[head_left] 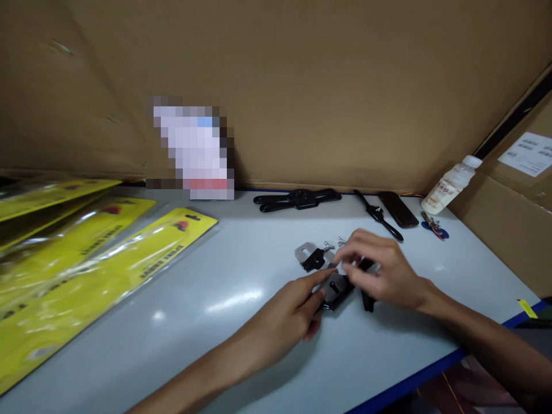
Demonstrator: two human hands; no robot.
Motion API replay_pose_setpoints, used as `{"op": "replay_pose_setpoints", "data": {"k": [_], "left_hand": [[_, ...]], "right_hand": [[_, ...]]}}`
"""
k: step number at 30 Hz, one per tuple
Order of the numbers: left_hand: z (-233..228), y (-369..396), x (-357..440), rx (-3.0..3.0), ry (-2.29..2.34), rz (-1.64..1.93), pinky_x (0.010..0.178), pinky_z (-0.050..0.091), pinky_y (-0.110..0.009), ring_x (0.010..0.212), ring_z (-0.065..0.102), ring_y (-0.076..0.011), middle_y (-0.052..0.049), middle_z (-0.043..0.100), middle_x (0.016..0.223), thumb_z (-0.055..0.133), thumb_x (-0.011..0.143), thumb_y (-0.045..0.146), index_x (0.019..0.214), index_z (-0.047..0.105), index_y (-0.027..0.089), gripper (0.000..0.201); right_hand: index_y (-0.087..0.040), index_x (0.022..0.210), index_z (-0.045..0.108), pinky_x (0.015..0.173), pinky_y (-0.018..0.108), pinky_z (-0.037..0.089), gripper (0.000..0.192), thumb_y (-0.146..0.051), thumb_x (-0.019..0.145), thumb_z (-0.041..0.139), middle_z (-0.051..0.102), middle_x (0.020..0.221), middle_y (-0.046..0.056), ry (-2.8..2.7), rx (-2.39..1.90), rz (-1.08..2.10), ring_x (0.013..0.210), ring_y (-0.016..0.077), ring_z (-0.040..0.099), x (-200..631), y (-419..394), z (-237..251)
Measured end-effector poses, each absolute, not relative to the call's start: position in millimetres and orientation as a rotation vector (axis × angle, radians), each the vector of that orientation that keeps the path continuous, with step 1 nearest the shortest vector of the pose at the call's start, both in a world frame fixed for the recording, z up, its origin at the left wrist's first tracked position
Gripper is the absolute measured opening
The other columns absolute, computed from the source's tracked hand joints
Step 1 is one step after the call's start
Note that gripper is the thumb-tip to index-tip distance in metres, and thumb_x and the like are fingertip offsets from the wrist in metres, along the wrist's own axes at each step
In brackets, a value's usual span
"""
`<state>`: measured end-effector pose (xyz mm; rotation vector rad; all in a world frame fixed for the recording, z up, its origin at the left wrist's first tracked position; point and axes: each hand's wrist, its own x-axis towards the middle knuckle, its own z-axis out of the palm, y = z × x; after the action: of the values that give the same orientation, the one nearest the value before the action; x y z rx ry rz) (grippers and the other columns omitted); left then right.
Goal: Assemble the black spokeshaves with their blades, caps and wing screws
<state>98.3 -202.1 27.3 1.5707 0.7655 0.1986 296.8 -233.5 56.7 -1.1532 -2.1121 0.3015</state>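
My left hand (298,307) grips a black spokeshave (340,302) by its middle, thumb and fingers wrapped about it, above the table. My right hand (382,273) is curled over the same tool from the right, fingertips pinched close to its grey flat blade part (333,289); what they hold is hidden and slightly blurred. Just behind my hands lie a grey slotted blade (301,250), a small black cap piece (314,261) and a silvery wing screw (329,245). Another small metal screw (340,240) shows beside my right fingers.
Yellow blister packs (142,276) printed for spokeshaves cover the left side. Black spokeshaves (297,199) lie at the back, another (379,215) near a phone (399,209). A bottle (451,185) leans by the cardboard wall (345,86), next to a small corded item (434,226).
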Motion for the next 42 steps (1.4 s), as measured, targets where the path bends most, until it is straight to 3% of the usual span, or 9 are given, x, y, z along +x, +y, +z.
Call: {"op": "replay_pose_setpoints", "data": {"k": [4,6,12,15,19,25,35,39,42], "left_hand": [[27.8,-200.7,97.4,1.502,0.799,0.194,0.045,0.024,-0.023,0.042,0.030,-0.0100,0.010,0.040,0.049,0.042,0.092,0.042,0.122,0.056,0.018,0.041],[27.2,-199.9,97.3,1.494,0.803,0.210,0.045,0.024,-0.023,0.043,0.029,-0.0098,0.010,0.039,0.049,0.040,0.093,0.045,0.121,0.056,0.017,0.043],[22.5,-199.2,96.3,1.522,0.797,0.216,0.043,0.019,-0.022,0.043,0.028,-0.0091,0.010,0.039,0.050,0.042,0.093,0.047,0.114,0.055,0.018,0.039],[23.1,-200.7,96.6,1.507,0.845,0.222,0.042,0.020,-0.022,0.041,0.025,-0.0088,0.011,0.038,0.049,0.039,0.093,0.048,0.106,0.054,0.019,0.036],[28.5,-201.5,98.4,1.472,0.900,0.188,0.041,0.021,-0.022,0.040,0.025,-0.0090,0.011,0.038,0.048,0.038,0.092,0.049,0.099,0.052,0.019,0.033],[23.8,-199.9,97.2,1.435,0.893,0.231,0.040,0.022,-0.022,0.038,0.027,-0.0090,0.011,0.039,0.047,0.039,0.091,0.051,0.101,0.052,0.019,0.036],[25.6,-198.9,96.9,1.416,0.882,0.235,0.039,0.020,-0.022,0.036,0.022,-0.0077,0.012,0.038,0.046,0.039,0.091,0.050,0.103,0.050,0.020,0.034],[26.4,-201.7,98.3,1.503,0.859,0.217,0.042,0.023,-0.023,0.038,0.024,-0.0079,0.011,0.039,0.047,0.038,0.092,0.046,0.095,0.051,0.020,0.030],[25.4,-203.8,99.6,1.547,0.815,0.222,0.046,0.028,-0.023,0.043,0.032,-0.0096,0.010,0.039,0.050,0.038,0.093,0.044,0.092,0.052,0.020,0.028]], "right_hand": [[-0.016,0.082,0.070,0.063,0.025,0.040,0.017,-0.008,0.078,0.056,0.065,0.072,0.000,-1.870,-1.675,0.247,0.064,0.0125,0.054,327.4,-206.7,51.3],[-0.015,0.081,0.072,0.063,0.026,0.039,0.016,-0.008,0.076,0.059,0.065,0.067,0.000,-1.844,-1.865,0.279,0.062,0.0128,0.055,342.8,-192.8,40.0],[-0.013,0.096,0.070,0.067,0.026,0.038,0.017,-0.014,0.084,0.059,0.068,0.076,0.004,-1.877,-1.972,0.184,0.067,0.0143,0.057,364.0,-184.4,36.5],[-0.016,0.085,0.067,0.063,0.026,0.035,0.010,-0.020,0.088,0.059,0.066,0.073,0.002,-1.834,-1.937,-0.007,0.064,0.0135,0.055,359.4,-200.4,62.8],[-0.018,0.065,0.062,0.056,0.027,0.028,0.024,-0.028,0.087,0.066,0.060,0.061,0.000,-2.245,-1.999,0.248,0.056,0.0127,0.050,342.0,-226.4,85.7],[-0.018,0.086,0.068,0.057,0.029,0.028,0.025,-0.042,0.085,0.072,0.069,0.083,0.007,-2.523,-2.020,0.186,0.069,0.0198,0.058,319.8,-236.9,74.2],[-0.021,0.081,0.066,0.057,0.026,0.034,0.007,-0.015,0.081,0.070,0.061,0.068,-0.002,-2.433,-1.729,0.594,0.063,0.0145,0.053,330.2,-231.9,75.6],[-0.020,0.092,0.071,0.068,0.026,0.044,0.012,-0.018,0.092,0.060,0.071,0.085,0.000,-2.267,-1.461,0.809,0.074,0.0132,0.062,324.7,-234.3,89.3],[-0.020,0.096,0.072,0.075,0.026,0.047,0.014,-0.013,0.090,0.061,0.073,0.090,0.001,-2.102,-1.354,0.871,0.081,0.0135,0.065,308.9,-236.7,84.1]]}}
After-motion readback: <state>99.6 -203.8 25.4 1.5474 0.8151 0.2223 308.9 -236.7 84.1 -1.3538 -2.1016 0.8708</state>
